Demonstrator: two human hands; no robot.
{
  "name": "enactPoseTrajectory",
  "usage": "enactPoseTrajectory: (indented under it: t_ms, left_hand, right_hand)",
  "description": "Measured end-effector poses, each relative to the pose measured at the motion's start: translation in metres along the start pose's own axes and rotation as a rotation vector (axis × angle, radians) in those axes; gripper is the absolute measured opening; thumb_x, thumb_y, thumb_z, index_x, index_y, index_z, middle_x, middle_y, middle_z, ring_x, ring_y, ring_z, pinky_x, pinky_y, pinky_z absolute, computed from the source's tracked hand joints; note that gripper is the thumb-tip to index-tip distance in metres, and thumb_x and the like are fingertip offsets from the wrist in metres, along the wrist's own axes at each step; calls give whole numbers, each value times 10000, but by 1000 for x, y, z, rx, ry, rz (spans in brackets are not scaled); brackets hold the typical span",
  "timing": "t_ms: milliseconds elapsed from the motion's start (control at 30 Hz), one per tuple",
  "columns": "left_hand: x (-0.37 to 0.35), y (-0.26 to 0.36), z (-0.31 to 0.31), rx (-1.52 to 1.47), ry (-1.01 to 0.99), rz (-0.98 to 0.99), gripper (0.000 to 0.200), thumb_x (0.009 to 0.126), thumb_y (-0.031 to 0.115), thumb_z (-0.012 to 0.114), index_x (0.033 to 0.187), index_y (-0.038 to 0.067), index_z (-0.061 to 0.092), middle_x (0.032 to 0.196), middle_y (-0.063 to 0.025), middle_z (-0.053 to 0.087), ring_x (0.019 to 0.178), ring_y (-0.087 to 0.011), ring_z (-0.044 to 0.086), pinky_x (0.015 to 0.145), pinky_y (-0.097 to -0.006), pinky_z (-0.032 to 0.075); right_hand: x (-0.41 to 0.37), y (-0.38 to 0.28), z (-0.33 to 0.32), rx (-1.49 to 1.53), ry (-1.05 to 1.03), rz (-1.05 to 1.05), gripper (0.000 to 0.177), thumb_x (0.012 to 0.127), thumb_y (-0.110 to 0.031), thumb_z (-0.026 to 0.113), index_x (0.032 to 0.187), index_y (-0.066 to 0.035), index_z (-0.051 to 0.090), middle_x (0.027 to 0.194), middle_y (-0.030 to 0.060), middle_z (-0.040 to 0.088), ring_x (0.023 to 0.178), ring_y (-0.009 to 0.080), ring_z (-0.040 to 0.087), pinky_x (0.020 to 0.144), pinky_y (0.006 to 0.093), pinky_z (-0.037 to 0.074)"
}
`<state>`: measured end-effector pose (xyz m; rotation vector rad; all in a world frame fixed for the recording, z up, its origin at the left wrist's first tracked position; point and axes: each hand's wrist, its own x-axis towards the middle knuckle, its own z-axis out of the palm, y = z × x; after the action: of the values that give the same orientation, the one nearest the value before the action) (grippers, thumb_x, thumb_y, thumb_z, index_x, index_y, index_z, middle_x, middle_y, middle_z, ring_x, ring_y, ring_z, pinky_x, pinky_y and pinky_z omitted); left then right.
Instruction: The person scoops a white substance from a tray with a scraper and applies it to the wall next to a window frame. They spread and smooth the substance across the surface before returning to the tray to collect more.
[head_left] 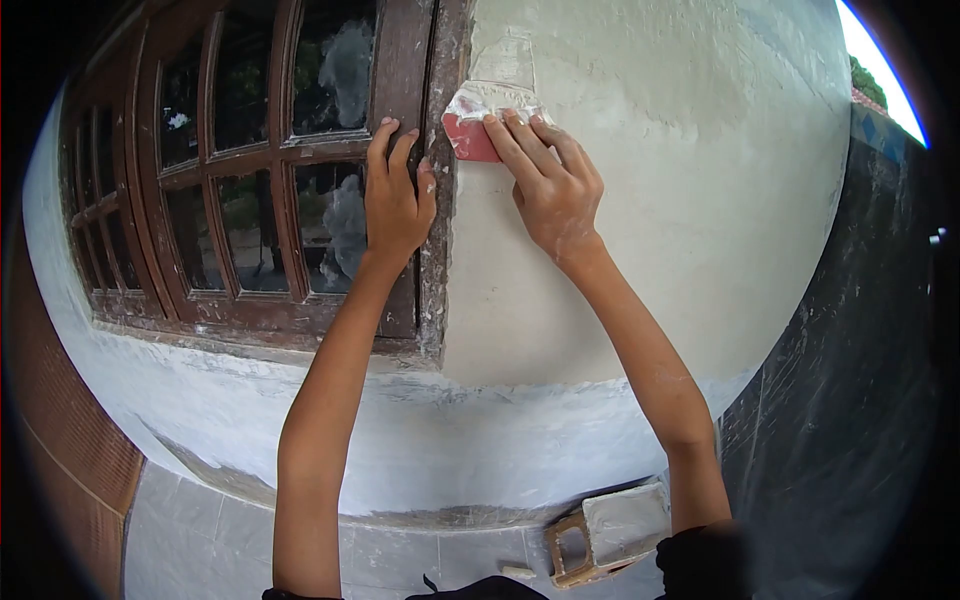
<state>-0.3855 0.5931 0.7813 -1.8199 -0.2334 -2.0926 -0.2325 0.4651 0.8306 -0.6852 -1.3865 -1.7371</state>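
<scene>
My right hand (560, 190) presses a red, flat putty scraper (469, 139) against the plastered wall (690, 230), just beside the window. Its fingers lie over the scraper's face, and the thumb is mostly hidden. White wet putty (493, 98) covers the scraper's upper edge, below a smeared patch on the wall. On the brown wooden window frame (433, 270) rests my left hand (397, 205), fingers apart and holding nothing. White splashes mark the frame close to its fingertips.
Glass panes (245, 225) fill the window at left. Below on the grey tiled floor (390, 560) sits a putty-coated tray (625, 525) on a wooden piece (568, 548). A dark sheet (830, 400) hangs at right; a brown woven panel (70, 420) stands at left.
</scene>
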Motion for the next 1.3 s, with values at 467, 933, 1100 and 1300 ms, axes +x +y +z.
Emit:
enactPoseTrajectory:
  t_ms: [467, 933, 1100, 1300]
  left_hand:
    - [-3, -1, 1, 20, 27, 53, 377, 936, 19, 494, 1311, 3, 454, 1368, -248, 447, 1282, -431, 463, 1065, -499, 387]
    - [-6, -3, 3, 24, 28, 65, 412, 914, -11, 503, 1321, 9, 448, 1367, -246, 451, 1283, -443, 461, 1069, -497, 387]
    - [-5, 2, 0, 37, -1, 39, 408, 913, -13, 501, 1317, 3, 450, 1366, -246, 452, 1277, -442, 467, 1070, -496, 389]
    - [-6, 1, 1, 13, 40, 61, 392, 921, -5, 498, 1310, -7, 451, 1353, -242, 463, 1274, -436, 474, 1064, -499, 392]
  right_hand:
    - [-58, -51, -63, 114, -295, 100, 538, 753, -19, 683, 1258, -204, 681, 1177, -7, 713, 968, 193, 671, 834, 298, 583]
    - [-65, -61, -66, 161, -359, 106, 512, 752, -76, 694, 1252, -186, 674, 1201, 3, 690, 939, 204, 658, 802, 323, 585]
    - [0, -26, -42, 64, -166, 116, 503, 738, -75, 695, 1229, -183, 685, 1169, -9, 703, 917, 201, 663, 774, 315, 587]
    - [-34, -32, -14, -39, -190, 33, 490, 766, -98, 684, 1248, -185, 670, 1264, -1, 647, 991, 202, 645, 836, 319, 574]
